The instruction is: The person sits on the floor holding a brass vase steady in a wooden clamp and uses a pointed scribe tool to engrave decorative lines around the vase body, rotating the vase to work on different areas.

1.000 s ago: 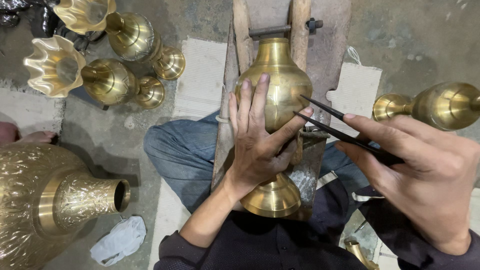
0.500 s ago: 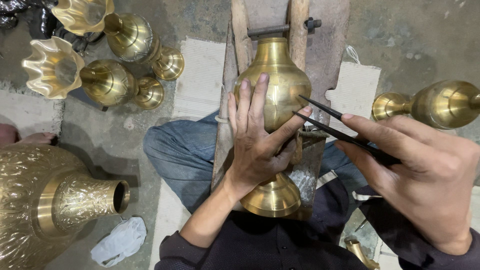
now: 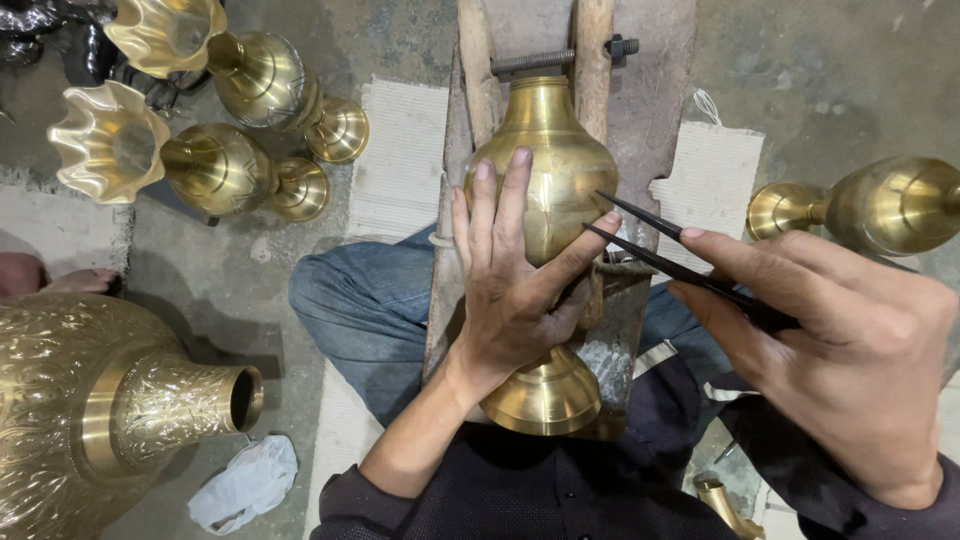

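At the centre of the view, the left hand [image 3: 515,290] lies flat on a plain brass vase [image 3: 545,190], its fingers [image 3: 495,210] spread apart and pointing toward twelve o'clock, the thumb reaching toward two o'clock across the vase's belly. The vase lies on its side between two wooden rails [image 3: 478,60] joined by a threaded bolt [image 3: 535,62], its neck at twelve o'clock and its flared foot [image 3: 545,395] at six o'clock, over the person's lap. From four o'clock, the right hand [image 3: 850,360] has its fingers [image 3: 740,265] closed around a thin, dark, two-pronged tool [image 3: 660,250]; the prong tips touch the vase just beside the left thumb. Blue trousers [image 3: 370,310] cover the knee at nine o'clock of the vase. On the concrete floor [image 3: 820,70], two fluted brass vases [image 3: 190,165] lie at ten o'clock, another brass vase [image 3: 870,205] at three o'clock, and a large engraved brass vessel [image 3: 110,410] at eight o'clock, with a crumpled white cloth [image 3: 245,480] just beside it.
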